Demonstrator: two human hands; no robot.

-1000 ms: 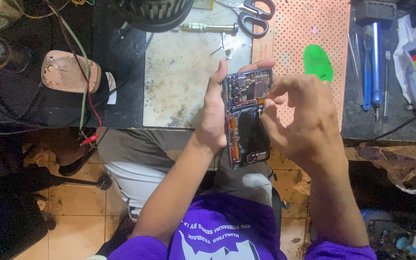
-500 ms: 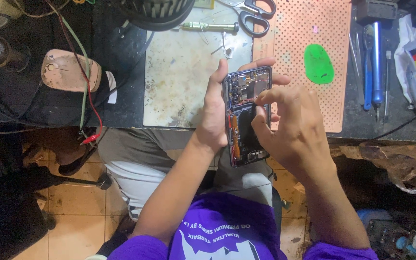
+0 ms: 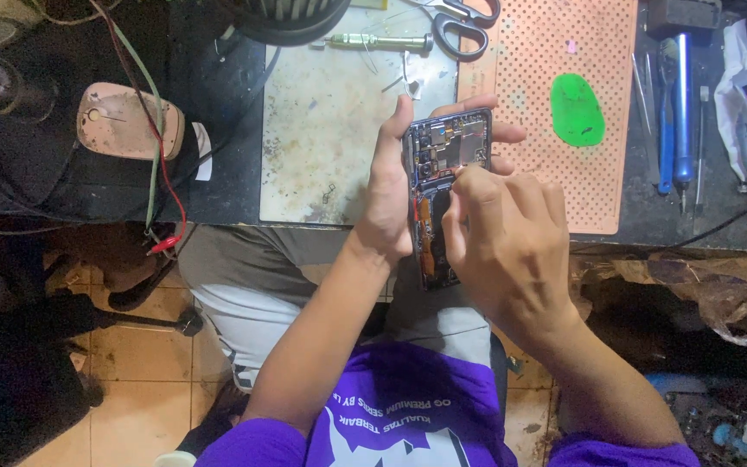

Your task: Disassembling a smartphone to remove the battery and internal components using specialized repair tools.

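Observation:
An opened phone (image 3: 441, 164) with its back cover off shows a circuit board at the top and orange flex cables lower down. My left hand (image 3: 388, 199) grips it along its left edge, fingertips wrapped around the top right. My right hand (image 3: 512, 251) lies over the phone's middle and right side, its fingertips pressed on the inner parts just below the board. The lower right of the phone is hidden under that hand. I hold it above the bench's front edge, over my lap.
On the bench lie a worn grey work mat (image 3: 339, 121), an orange perforated mat (image 3: 555, 78) with a green patch (image 3: 577, 108), scissors (image 3: 464, 19), a screwdriver (image 3: 378, 41), blue tools (image 3: 676, 104), a pink mouse (image 3: 127, 121) and red and green wires (image 3: 162, 199).
My right hand slid down and left over the phone, from its upper right to its middle. The left hand kept its hold; the phone barely shifted.

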